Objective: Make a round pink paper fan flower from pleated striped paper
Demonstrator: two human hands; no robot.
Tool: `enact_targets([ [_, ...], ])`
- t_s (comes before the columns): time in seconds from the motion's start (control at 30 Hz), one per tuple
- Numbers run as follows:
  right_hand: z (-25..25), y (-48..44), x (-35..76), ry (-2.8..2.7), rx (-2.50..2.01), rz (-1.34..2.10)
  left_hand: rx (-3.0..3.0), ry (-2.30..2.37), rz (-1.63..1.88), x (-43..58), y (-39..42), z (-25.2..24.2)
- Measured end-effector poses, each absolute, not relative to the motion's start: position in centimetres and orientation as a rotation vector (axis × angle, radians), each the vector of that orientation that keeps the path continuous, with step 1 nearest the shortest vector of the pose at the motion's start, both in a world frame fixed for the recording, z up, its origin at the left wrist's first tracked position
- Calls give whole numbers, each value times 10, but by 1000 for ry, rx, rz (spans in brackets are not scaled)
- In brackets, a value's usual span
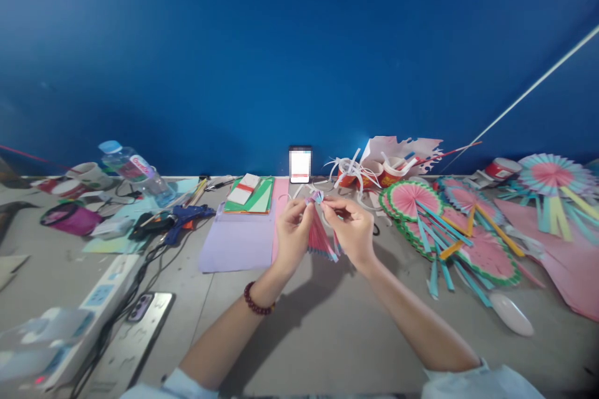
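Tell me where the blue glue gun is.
In the head view, the blue glue gun lies left of the left hand, between the lavender sheet and the water bottle.

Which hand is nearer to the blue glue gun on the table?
Left. The left hand sits right of the blue glue gun, past a lilac sheet. The right hand is farther right, beyond the folded pink paper that both hands pinch.
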State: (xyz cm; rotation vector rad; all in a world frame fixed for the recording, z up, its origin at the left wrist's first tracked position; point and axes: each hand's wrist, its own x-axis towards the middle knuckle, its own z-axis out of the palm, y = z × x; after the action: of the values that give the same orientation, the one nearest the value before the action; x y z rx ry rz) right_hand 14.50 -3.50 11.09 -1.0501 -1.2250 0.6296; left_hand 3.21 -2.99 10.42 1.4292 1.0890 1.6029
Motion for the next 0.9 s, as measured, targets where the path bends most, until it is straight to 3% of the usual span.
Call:
enact_targets([
  [0.9,108,-35,145,-1265,-1073,544,1300,1073,1521,33,-30,98],
])
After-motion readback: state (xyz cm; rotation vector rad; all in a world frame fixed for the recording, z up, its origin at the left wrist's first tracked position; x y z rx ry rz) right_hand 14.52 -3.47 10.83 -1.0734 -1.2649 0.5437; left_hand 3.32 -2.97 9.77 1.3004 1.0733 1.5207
